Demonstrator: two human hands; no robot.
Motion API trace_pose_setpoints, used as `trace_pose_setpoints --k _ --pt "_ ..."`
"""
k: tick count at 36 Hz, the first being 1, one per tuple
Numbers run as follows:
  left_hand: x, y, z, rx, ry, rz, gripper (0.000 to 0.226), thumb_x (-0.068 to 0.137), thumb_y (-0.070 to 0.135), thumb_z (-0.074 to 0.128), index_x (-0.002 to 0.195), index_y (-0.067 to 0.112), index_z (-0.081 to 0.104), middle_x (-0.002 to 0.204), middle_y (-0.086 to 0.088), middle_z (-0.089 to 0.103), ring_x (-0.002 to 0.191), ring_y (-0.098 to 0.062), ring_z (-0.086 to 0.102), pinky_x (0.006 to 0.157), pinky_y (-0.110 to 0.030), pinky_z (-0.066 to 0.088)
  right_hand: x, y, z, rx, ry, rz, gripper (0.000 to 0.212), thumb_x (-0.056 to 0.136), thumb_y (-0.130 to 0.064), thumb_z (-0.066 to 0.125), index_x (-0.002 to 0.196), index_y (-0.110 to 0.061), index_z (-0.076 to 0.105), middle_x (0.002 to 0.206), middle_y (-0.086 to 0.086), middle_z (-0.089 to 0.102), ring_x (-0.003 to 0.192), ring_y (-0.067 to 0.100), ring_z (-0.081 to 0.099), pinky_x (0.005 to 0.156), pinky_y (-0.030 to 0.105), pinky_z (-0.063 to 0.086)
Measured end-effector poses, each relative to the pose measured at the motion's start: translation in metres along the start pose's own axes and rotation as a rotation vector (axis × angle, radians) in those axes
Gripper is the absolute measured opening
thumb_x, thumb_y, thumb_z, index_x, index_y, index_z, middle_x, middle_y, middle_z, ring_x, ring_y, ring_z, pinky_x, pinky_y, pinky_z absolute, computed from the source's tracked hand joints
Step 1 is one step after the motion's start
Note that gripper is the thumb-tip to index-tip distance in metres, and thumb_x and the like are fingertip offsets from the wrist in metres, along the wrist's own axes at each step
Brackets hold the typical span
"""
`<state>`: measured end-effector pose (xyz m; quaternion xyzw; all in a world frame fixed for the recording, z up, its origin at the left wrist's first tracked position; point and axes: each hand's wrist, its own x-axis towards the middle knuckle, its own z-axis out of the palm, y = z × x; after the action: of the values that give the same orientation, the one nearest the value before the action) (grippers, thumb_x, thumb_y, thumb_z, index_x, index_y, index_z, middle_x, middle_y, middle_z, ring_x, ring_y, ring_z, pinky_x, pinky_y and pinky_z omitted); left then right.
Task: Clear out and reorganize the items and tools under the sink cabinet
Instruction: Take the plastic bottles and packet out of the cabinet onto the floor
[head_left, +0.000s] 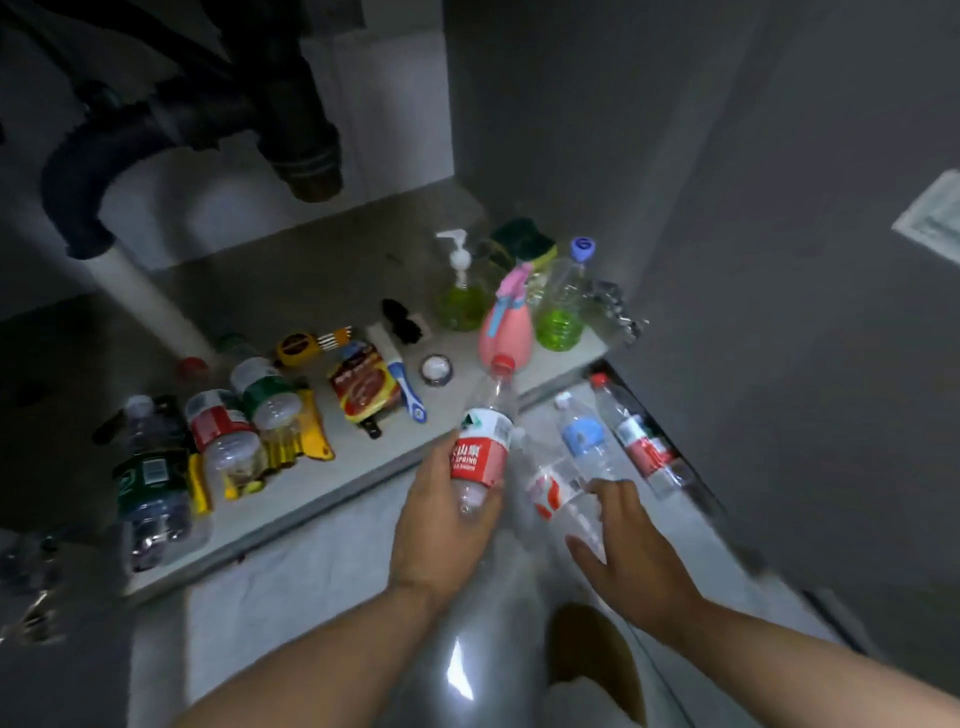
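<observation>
**Left hand** (441, 514): the grip is closed round the lower half of a clear plastic water bottle with a red label and red cap (480, 452). The bottle is held tilted, cap pointing towards the cabinet, above the front edge of the grey cabinet floor (311, 280).

**Right hand** (631, 540): fingers and thumb are spread either side of the base of a clear plastic bottle with a red-and-white label (553, 491). This bottle lies on the pale tiled floor (311, 571). I cannot tell whether the grip has closed on it.

**On the tiles, right of that bottle:**
- a clear bottle with a blue label (582, 436)
- next right, a clear bottle with a red label and red cap (636, 436), beside the dark cabinet side

**Cabinet floor, right rear:**
- clear pump dispenser of green liquid (460, 299)
- pink spray bottle (506, 330)
- clear bottle with a purple cap and green liquid (561, 306)
- green-and-yellow sponges (522, 241), behind the three above

**Cabinet floor, centre:**
- black brush (402, 322)
- red-and-yellow sachet (363, 387)
- blue-and-white handled tool (408, 389)
- yellow tape measure (296, 348)

**Cabinet floor, left front:** three bottles lie on their sides, with a green label (267, 395), a red label (221, 423) and a dark label (150, 478).

**Overhead:** black drain pipes (208, 104).
</observation>
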<state>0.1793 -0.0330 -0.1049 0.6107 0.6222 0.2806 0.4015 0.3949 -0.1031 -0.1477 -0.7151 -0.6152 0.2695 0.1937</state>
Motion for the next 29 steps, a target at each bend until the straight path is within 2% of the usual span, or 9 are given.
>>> trace_pose_setpoints --k 3,5,7,11,15,21,25,27,29 --pt "-0.024 -0.003 0.034 -0.06 -0.073 -0.072 0.064 0.081 0.066 0.065 0.136 0.05 0.039 0.128 0.02 0.056 0.111 -0.003 0.059 0.094 -0.029 0.054 -0.003 0.028 0.005 -0.057 -0.028 0.096 0.06 0.09 -0.046 0.066 0.138 -0.027 0.035 0.137 -0.004 0.039 0.115 0.015 0.057 0.088 0.019 0.052" --pt "-0.032 -0.008 0.053 -0.109 -0.133 -0.148 0.064 0.086 0.051 0.071 0.14 0.045 0.038 0.134 0.014 0.054 0.116 -0.009 0.058 0.101 -0.033 0.053 0.006 0.039 0.01 -0.11 -0.032 0.124 0.061 0.09 -0.043 0.067 0.139 -0.023 0.037 0.136 0.001 0.041 0.115 0.019 0.058 0.09 0.026 0.055" --pt "-0.032 -0.012 0.067 -0.141 -0.169 -0.222 0.065 0.087 0.046 0.073 0.142 0.041 0.037 0.136 0.013 0.053 0.119 -0.012 0.057 0.104 -0.033 0.052 0.02 0.042 0.016 -0.17 -0.021 0.144 0.061 0.09 -0.042 0.067 0.139 -0.022 0.037 0.136 0.005 0.041 0.116 0.022 0.057 0.092 0.031 0.055" --pt "-0.018 -0.024 0.089 -0.149 -0.186 -0.325 0.071 0.089 0.047 0.07 0.149 0.035 0.034 0.142 0.009 0.05 0.126 -0.016 0.054 0.11 -0.039 0.048 0.05 0.042 0.032 -0.26 -0.012 0.15 0.064 0.089 -0.045 0.066 0.141 -0.023 0.037 0.138 0.006 0.042 0.12 0.021 0.052 0.098 0.031 0.052" --pt "0.0 -0.034 0.106 -0.254 -0.178 -0.43 0.07 0.092 0.039 0.07 0.151 0.031 0.033 0.144 0.004 0.049 0.127 -0.018 0.053 0.11 -0.041 0.047 0.07 0.044 0.043 -0.309 -0.011 0.154 0.062 0.09 -0.037 0.067 0.142 -0.023 0.037 0.142 0.009 0.038 0.128 0.025 0.046 0.101 0.035 0.05" --pt "0.017 -0.042 0.126 -0.305 -0.187 -0.426 0.07 0.092 0.026 0.072 0.151 0.02 0.035 0.137 -0.008 0.054 0.121 -0.025 0.058 0.104 -0.046 0.053 0.084 0.051 0.044 -0.41 0.049 0.186 0.063 0.091 -0.042 0.067 0.143 -0.026 0.036 0.142 0.012 0.038 0.132 0.03 0.042 0.099 0.041 0.052" --pt "0.026 -0.043 0.135 -0.32 -0.264 -0.417 0.084 0.089 0.02 0.076 0.156 0.023 0.024 0.139 -0.007 0.051 0.124 -0.026 0.056 0.105 -0.049 0.051 0.08 0.061 0.04 -0.525 0.009 0.162 0.066 0.089 -0.045 0.065 0.146 -0.029 0.034 0.148 0.012 0.036 0.137 0.031 0.037 0.108 0.046 0.041" --pt "0.03 -0.042 0.138 -0.303 -0.328 -0.406 0.093 0.087 0.016 0.077 0.158 0.026 0.017 0.138 -0.004 0.05 0.122 -0.022 0.057 0.103 -0.043 0.053 0.073 0.065 0.04 -0.533 -0.011 0.188 0.073 0.089 -0.048 0.062 0.151 -0.033 0.027 0.153 0.012 0.031 0.142 0.032 0.03 0.111 0.049 0.035" --pt "0.034 -0.042 0.142 -0.284 -0.367 -0.392 0.095 0.086 0.011 0.078 0.158 0.027 0.018 0.142 -0.002 0.051 0.124 -0.021 0.057 0.104 -0.042 0.052 0.064 0.068 0.041 -0.532 -0.004 0.221 0.079 0.089 -0.051 0.06 0.155 -0.036 0.019 0.157 0.013 0.024 0.146 0.032 0.023 0.113 0.053 0.032"
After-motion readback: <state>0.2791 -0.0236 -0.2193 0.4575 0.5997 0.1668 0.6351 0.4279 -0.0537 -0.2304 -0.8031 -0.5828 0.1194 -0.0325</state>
